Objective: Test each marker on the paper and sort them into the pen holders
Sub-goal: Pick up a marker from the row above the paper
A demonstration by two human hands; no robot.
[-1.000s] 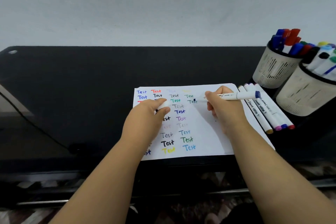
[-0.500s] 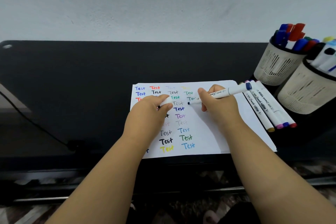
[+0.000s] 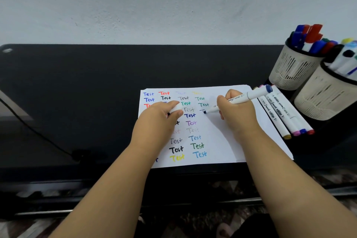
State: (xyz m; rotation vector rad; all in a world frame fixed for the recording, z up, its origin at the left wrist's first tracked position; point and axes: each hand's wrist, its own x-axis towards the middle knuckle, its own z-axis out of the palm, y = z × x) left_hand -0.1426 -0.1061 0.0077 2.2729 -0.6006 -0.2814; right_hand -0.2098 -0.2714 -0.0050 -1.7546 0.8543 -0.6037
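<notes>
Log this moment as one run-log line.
step: testing marker | right hand: holds marker, tip on paper | left hand: holds cap | untested markers: lying beside pen holders

The left hand (image 3: 160,120) covers several words on the paper (image 3: 222,141). The near pen holder (image 3: 326,98) is cut off by the right edge. Print on the loose markers (image 3: 280,114) is unreadable.
</notes>
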